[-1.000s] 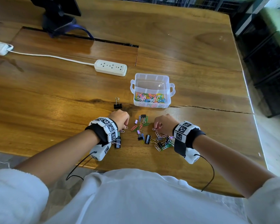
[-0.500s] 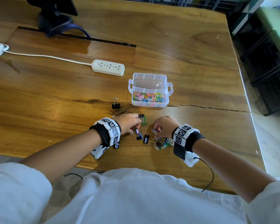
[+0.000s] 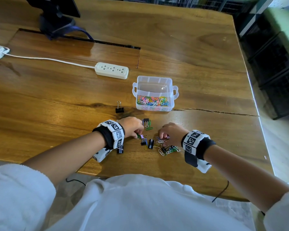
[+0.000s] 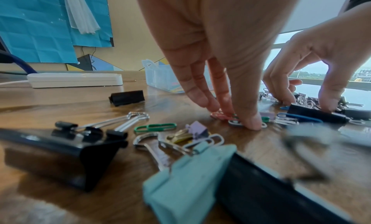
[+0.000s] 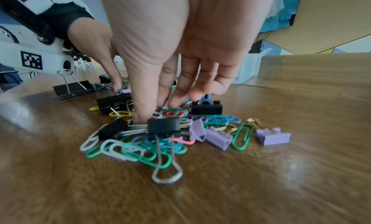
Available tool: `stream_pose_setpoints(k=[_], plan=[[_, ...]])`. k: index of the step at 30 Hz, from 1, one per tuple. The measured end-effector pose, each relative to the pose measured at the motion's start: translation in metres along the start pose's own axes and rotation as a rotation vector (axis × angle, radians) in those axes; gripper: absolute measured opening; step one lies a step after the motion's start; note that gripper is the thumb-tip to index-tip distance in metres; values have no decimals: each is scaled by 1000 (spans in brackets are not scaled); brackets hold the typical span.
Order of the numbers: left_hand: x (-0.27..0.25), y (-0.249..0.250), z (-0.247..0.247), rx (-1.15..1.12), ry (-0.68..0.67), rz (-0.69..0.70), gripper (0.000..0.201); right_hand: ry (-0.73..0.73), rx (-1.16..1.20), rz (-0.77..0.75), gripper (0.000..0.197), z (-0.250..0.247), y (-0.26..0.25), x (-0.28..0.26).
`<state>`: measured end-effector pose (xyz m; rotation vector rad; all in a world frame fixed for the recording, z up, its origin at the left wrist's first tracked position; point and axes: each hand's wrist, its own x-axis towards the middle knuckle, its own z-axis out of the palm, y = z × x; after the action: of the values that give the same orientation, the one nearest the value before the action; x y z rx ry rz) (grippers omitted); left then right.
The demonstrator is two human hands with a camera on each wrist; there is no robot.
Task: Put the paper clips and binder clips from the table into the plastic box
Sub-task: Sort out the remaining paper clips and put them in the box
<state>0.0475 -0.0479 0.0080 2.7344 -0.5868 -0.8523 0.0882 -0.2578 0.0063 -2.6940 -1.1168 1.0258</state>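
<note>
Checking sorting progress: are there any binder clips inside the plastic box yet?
No, the plastic box holds only coloured paper clips in the head view.

My right hand (image 5: 176, 55) reaches down, fingertips (image 5: 140, 117) touching the heap of paper clips (image 5: 140, 151) and binder clips (image 5: 163, 126) on the wooden table (image 5: 281, 171); whether they pinch any clip I can't tell. Purple binder clips (image 5: 218, 139) lie right of the heap. My left hand (image 5: 98, 52) touches more clips behind. Plastic box (image 5: 251, 65) farther back, partly hidden by my fingers
</note>
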Motion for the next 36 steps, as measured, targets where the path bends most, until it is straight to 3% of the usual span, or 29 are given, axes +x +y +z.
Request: stream_pose_setpoints(k=[6,14,22,27,30,33,36], plan=[[0,0,2,-54,31,-1,34,-3,-10,-8,16,-1,-3,-4],[0,-3,5,26,28,15,24,-24,-206,-55,17,5,-9,-9],[6,8,-6,437,-133,111,25,11,-292,-145,25,15,-8,-14],[6,10,-3,520,-136,123,23,-18,-249,-113,21,13,-12,-17],[8,10,-3,496,-125,122,23,-31,-141,-78,15,15,-8,-13],[11,9,-10,372,-126,30,25,36,28,-1,14,13,-2,-8],[11,3,-19,103,38,-46,27,111,185,84,7,-1,1,-1]])
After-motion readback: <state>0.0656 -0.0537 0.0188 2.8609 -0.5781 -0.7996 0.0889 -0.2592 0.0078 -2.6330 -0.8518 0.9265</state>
